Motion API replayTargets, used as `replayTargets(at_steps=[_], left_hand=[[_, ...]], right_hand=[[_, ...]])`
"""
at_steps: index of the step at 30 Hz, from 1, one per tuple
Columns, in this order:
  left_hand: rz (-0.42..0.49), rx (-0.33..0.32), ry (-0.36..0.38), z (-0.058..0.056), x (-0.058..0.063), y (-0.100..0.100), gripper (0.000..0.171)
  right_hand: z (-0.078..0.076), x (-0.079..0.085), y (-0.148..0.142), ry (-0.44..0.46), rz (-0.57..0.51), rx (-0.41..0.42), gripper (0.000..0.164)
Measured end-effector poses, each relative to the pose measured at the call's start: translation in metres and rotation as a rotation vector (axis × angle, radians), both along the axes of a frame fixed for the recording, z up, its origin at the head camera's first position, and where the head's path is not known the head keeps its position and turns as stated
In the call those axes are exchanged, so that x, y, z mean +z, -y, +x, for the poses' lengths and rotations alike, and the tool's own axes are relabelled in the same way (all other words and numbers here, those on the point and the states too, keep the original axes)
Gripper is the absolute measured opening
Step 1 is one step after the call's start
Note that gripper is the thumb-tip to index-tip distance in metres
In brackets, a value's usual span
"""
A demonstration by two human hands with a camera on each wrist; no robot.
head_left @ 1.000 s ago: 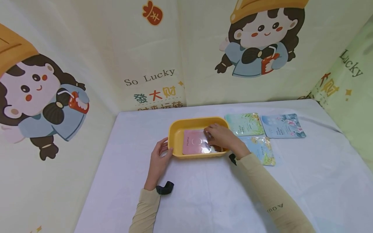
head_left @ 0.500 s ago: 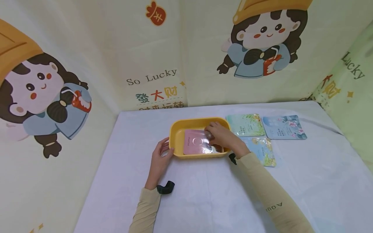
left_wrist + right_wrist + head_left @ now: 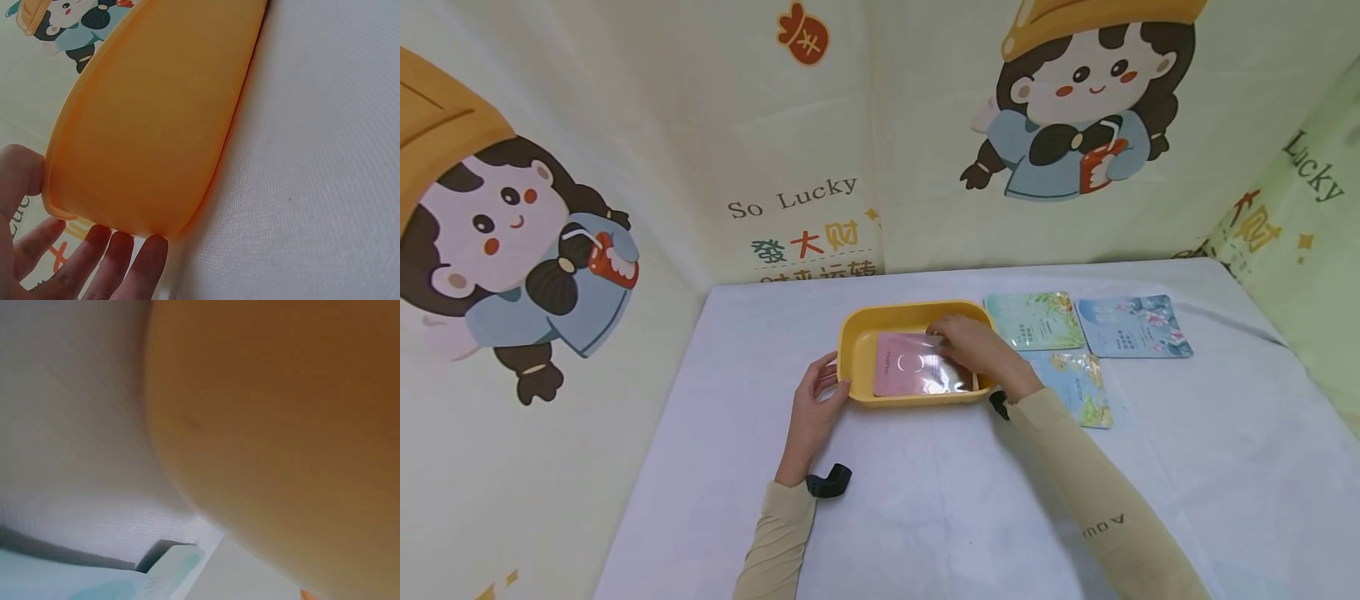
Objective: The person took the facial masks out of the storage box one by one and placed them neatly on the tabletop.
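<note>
In the head view, a yellow plastic tray (image 3: 857,354) stands on the white-covered table. A flat pink packet (image 3: 906,364) with a shiny, darker right part lies in it. My left hand (image 3: 815,406) touches the tray's left end from outside. The left wrist view shows the fingertips (image 3: 150,250) against the tray wall (image 3: 156,119) and the thumb at the rim. My right hand (image 3: 973,343) reaches over the tray's right side, its fingers over the packet's right part. Their undersides are hidden, so whether they pinch it cannot be told. The right wrist view shows mostly tray wall (image 3: 269,437).
Right of the tray lie a green floral packet (image 3: 1037,321), a blue packet with pink flowers (image 3: 1135,327) and a light-blue packet (image 3: 1075,390), partly under my right forearm. A cream cloth with cartoon prints (image 3: 797,125) rises behind the table (image 3: 910,500).
The right hand has lifted slightly and drawn back a little over the pink packet, baring more of its right part. The left hand and tray look unchanged; the whole view has shifted slightly.
</note>
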State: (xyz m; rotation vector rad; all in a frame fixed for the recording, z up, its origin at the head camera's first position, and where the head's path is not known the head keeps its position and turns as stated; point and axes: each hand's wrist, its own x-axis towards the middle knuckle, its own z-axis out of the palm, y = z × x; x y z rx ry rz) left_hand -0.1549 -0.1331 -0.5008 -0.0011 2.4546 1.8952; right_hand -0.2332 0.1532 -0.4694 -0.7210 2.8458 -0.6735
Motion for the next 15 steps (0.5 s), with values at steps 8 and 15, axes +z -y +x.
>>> replayTargets(at_steps=[8,15], left_hand=[[0.005,0.01,-0.015,-0.0016,-0.0025,-0.0018,0.053],[-0.001,0.023,-0.057,0.0006,-0.0058,0.0,0.05]], right_hand=[[-0.0023,0.0011,-0.0008,-0.098,-0.034,-0.039,0.019],[-0.0018,0.0073,-0.0054,-0.119,-0.121,0.003,0.019]])
